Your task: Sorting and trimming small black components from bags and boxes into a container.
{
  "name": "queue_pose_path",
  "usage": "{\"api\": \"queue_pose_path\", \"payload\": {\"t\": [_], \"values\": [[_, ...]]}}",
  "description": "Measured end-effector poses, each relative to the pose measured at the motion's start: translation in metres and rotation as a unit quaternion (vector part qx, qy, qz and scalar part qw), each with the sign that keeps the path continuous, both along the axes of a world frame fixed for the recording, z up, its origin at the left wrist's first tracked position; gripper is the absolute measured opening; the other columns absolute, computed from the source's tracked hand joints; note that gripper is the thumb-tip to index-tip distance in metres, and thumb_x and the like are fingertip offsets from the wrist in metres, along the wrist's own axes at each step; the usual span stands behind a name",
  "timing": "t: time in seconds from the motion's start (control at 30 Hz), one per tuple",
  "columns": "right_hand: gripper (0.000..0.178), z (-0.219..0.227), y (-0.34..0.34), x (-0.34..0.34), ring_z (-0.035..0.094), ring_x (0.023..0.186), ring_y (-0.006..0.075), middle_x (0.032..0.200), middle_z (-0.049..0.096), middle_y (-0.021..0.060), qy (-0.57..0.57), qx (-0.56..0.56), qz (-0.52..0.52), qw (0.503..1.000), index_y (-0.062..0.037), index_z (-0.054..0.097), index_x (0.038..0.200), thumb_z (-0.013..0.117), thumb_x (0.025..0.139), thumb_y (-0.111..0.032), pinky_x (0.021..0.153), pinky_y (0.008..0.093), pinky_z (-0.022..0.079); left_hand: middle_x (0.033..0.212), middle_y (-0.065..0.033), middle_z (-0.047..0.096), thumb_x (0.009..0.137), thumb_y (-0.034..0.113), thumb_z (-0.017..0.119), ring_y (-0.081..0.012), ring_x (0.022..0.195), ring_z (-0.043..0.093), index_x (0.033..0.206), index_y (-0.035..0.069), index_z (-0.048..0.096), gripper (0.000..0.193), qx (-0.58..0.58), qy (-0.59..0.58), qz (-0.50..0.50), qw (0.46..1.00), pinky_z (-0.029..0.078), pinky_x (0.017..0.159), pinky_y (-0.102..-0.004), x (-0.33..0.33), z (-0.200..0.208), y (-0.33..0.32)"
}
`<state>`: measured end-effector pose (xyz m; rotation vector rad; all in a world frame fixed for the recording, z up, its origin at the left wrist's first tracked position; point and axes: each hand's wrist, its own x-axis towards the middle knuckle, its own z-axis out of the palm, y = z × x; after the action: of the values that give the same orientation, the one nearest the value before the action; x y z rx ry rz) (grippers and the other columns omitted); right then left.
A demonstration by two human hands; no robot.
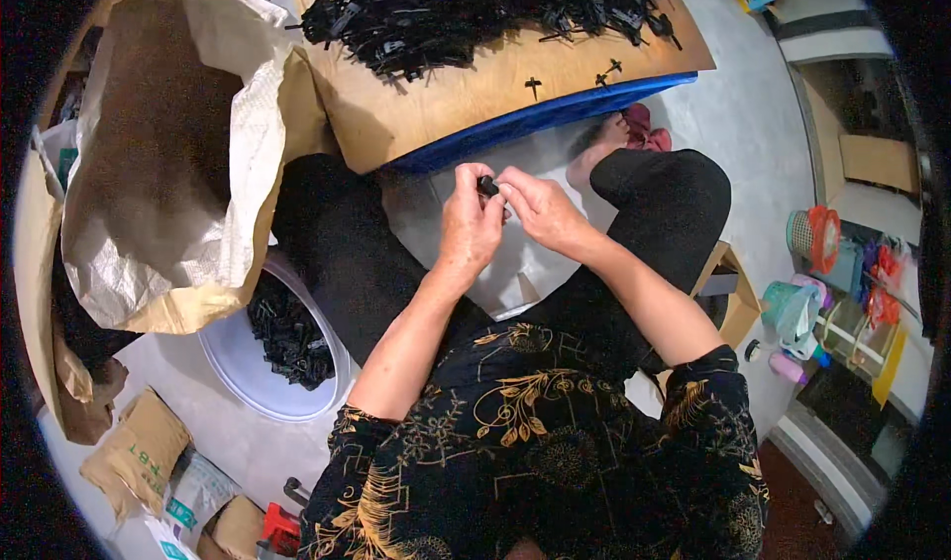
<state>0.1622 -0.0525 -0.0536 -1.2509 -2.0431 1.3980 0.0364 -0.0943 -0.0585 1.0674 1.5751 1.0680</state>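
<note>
Above my lap, both hands meet around a small black plastic part (pixel 487 186). My left hand (pixel 470 213) grips it between thumb and fingers. The fingertips of my right hand (pixel 540 208) are pinched together against its right side; whether they hold a separate small piece is hidden. Ahead of me, a large heap of black plastic parts (pixel 475 15) covers the far part of a wooden board (pixel 426 114). A few single black cross-shaped parts (pixel 533 87) lie near the board's front edge.
A big open woven sack (pixel 253 164) stands at my left. Below it, a white tub (pixel 228 377) holds black parts (pixel 287 337). Stuffed brown bags (pixel 139 451) and a red object (pixel 281 530) lie at lower left. Blue material (pixel 555 114) hangs under the board. Shelves with coloured baskets (pixel 822 238) line the right.
</note>
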Motion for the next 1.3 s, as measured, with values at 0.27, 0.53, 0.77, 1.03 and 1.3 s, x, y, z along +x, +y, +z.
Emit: {"api": "queue_pose_path", "payload": {"t": [0.27,0.53,0.77,1.03,1.3], "values": [[0.019,0.008,0.004,-0.003,0.061,0.071,0.0281,0.074,0.058,0.0159,0.072,-0.029,-0.050,0.996,-0.0039,0.048,0.097,0.046,0.090,-0.022,0.060,0.0362,0.045,0.078,-0.0028,0.054,0.083,0.007,0.053,-0.0101,0.059,0.054,0.099,0.006,0.042,0.019,0.060,-0.128,0.048,0.989,0.042,0.051,-0.0221,-0.009,0.007,0.006],[0.019,0.016,0.006,0.012,0.040,0.044,0.0027,0.072,0.056,0.0014,0.200,-0.229,-0.069,0.950,-0.0047,0.050,0.096,0.050,0.090,-0.023,0.039,0.0156,0.030,0.085,-0.0075,0.057,0.087,0.007,0.047,-0.0122,0.065,0.057,0.111,0.006,0.040,0.026,-0.042,-0.466,0.039,0.883,0.043,0.052,-0.0199,-0.020,0.018,0.000],[0.022,0.031,0.003,0.018,0.035,0.043,0.0012,0.067,0.053,-0.0007,0.252,-0.272,-0.057,0.927,-0.0055,0.052,0.101,0.054,0.088,-0.023,0.037,0.0153,0.023,0.081,-0.0082,0.055,0.088,0.014,0.048,-0.0107,0.056,0.052,0.116,0.007,0.039,0.031,-0.049,-0.479,-0.112,0.869,0.041,0.047,-0.0182,-0.022,0.022,-0.007],[0.030,0.028,0.001,0.028,0.030,0.043,0.0000,0.063,0.045,-0.0051,0.263,-0.377,0.018,0.888,-0.0089,0.053,0.103,0.060,0.083,-0.030,0.037,0.0161,0.019,0.077,-0.0069,0.052,0.086,0.024,0.054,-0.0086,0.055,0.048,0.116,0.009,0.042,0.036,-0.045,-0.502,-0.224,0.834,0.033,0.043,-0.0167,-0.020,0.028,-0.012],[0.021,0.027,0.002,0.024,0.040,0.049,-0.0003,0.069,0.053,-0.0036,0.182,-0.257,-0.019,0.949,-0.0071,0.054,0.096,0.060,0.084,-0.024,0.039,0.0154,0.027,0.092,-0.0084,0.056,0.086,0.008,0.052,-0.0151,0.074,0.060,0.123,0.005,0.037,0.041,-0.049,-0.355,-0.203,0.911,0.048,0.061,-0.0228,-0.017,0.022,-0.011]]}}
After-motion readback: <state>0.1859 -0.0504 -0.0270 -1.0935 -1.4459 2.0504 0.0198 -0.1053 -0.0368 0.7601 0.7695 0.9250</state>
